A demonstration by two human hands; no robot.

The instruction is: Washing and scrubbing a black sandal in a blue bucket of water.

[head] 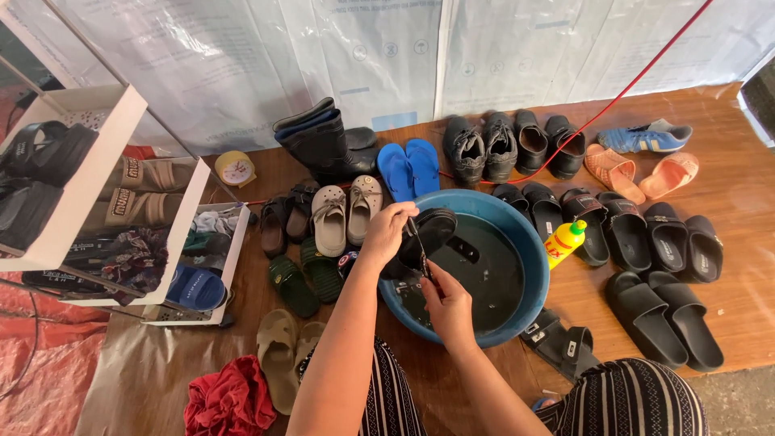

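Black sandal (pixel 425 240) between both hands

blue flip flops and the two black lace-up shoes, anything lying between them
Nothing much: in the head view only a thin red cord on bare wooden floor crosses the gap between the blue flip flops and the black lace-up shoes.

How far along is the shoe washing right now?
Nothing looks finished. In hand: left hand and right hand hold one black sandal over the blue basin, where another sandal soaks. The rows of shoes around it look dry and untouched, yellow bottle beside them.
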